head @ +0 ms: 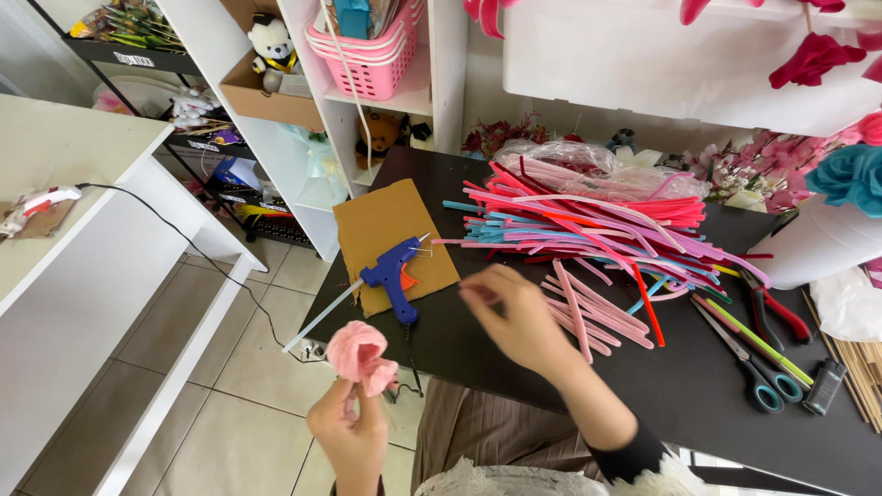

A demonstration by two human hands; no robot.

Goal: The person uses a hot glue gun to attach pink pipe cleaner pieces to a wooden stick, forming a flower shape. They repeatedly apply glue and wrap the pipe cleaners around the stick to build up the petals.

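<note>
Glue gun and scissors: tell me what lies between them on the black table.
In the head view, the right hand and loose pink pipe cleaners lie between the glue gun and scissors on the table.

the right hand (519, 317) is blurring, its fingertips unclear. the left hand (351, 432) is hiding the pink flower (358, 354) stem. the lower edge is cutting off both forearms.
</note>
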